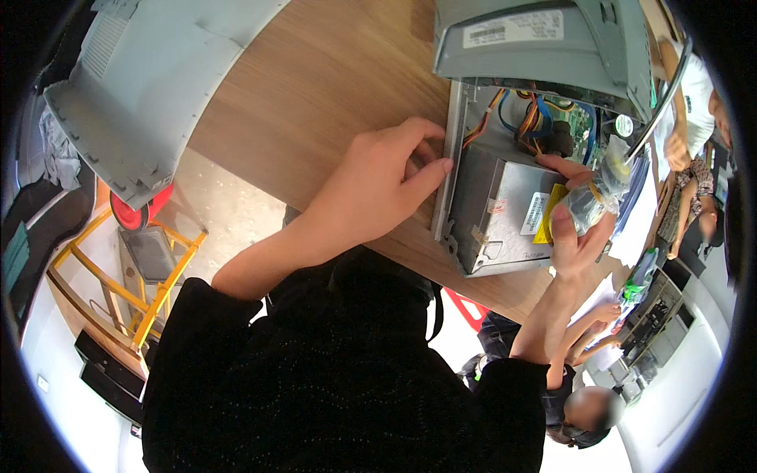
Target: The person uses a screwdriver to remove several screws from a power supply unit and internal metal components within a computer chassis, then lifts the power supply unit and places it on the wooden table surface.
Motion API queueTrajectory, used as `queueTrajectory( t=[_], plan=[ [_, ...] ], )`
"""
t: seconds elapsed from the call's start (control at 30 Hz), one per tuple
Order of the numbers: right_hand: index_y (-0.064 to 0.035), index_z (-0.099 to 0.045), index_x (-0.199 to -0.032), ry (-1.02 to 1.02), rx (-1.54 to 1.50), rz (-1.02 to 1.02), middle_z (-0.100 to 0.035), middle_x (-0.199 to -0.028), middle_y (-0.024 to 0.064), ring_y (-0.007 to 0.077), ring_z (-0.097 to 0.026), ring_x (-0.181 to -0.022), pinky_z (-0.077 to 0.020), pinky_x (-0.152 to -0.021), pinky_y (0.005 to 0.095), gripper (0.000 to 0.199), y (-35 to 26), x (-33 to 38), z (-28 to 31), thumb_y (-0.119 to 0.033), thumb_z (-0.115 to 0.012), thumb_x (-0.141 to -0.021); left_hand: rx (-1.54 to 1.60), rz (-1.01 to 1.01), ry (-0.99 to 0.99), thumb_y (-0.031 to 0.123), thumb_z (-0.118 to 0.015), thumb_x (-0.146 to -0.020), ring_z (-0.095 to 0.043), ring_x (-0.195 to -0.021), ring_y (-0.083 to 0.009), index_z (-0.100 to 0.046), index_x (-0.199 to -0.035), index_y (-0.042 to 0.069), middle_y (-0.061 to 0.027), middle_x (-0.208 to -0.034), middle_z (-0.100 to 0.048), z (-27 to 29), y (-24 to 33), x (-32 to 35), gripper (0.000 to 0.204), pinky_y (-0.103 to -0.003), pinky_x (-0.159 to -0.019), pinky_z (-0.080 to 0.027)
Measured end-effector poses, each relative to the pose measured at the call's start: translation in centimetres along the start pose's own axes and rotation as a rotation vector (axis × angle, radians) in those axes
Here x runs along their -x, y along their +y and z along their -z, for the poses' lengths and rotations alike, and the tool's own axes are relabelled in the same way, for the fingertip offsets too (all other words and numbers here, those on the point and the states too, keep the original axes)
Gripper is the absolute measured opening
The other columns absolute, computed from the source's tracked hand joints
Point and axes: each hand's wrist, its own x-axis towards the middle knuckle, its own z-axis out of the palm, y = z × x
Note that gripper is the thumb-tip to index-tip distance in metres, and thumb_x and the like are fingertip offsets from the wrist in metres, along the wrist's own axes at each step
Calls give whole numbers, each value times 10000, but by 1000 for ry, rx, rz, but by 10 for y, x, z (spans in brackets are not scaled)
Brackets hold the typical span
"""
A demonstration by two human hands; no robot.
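An opened computer case (pixel 450 181) lies on the wooden table, its inside facing up. My left hand (pixel 371 185) is at the case's left rim, thumb and forefinger against the metal edge and the other fingers curled under. A silver metal drive-like box (pixel 505 229) with white and yellow labels sits in the near part of the case. Over its right side, my right hand (pixel 579 244) closes thumb and forefinger around some crumpled clear plastic (pixel 587 206), apparently a bag. Coloured wires (pixel 536 118) and a green circuit board (pixel 582 126) show behind the box.
A grey plastic panel (pixel 331 4) stands no further than the far case edge; a detached light-grey cover (pixel 158 71) overhangs the table's left side. A yellow-framed stool (pixel 169 288) and red bucket (pixel 142 211) stand below. Co-workers and a plastic bottle (pixel 637 284) are at right.
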Motion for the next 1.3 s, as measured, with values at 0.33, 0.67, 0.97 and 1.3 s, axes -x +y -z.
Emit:
queueTrajectory(
  t=[0.33,0.67,0.97,1.3],
  plan=[
    [24,-529,-1018,67,168,28,-726,-1053,233,218,-637,-900,-476,-877,345,268,-3,9,5,-156,-647,-859,10,180,10,109,-625,-1014,-710,-688,-130,-650,-1150,-23,-79,-873,-706,-10,11,-12,191,-252,-577,-556],
    [35,-573,-1035,168,14,64,-751,-999,186,146,-614,-781,-487,-788,278,270,8,0,-3,-126,-672,-842,-71,-49,44,68,-679,-958,-718,-709,-131,-666,-1100,-8,-78,-833,-708,-9,-2,1,162,-262,-618,-564],
    [39,-581,-989,217,161,144,-750,-1012,182,163,-622,-850,-482,-842,300,222,4,9,-5,-108,-677,-854,-139,-290,-15,64,-758,-869,-729,-875,-210,-638,-1152,25,-105,-987,-684,-15,-20,49,310,-318,-702,-580],
    [28,-587,-1109,214,222,74,-750,-1064,174,123,-607,-855,-476,-874,273,254,5,3,-4,-84,-648,-889,-282,-537,117,155,-812,-799,-662,-910,-287,-627,-1129,64,-81,-1053,-617,-46,-29,61,390,-373,-735,-550]
  ],
)
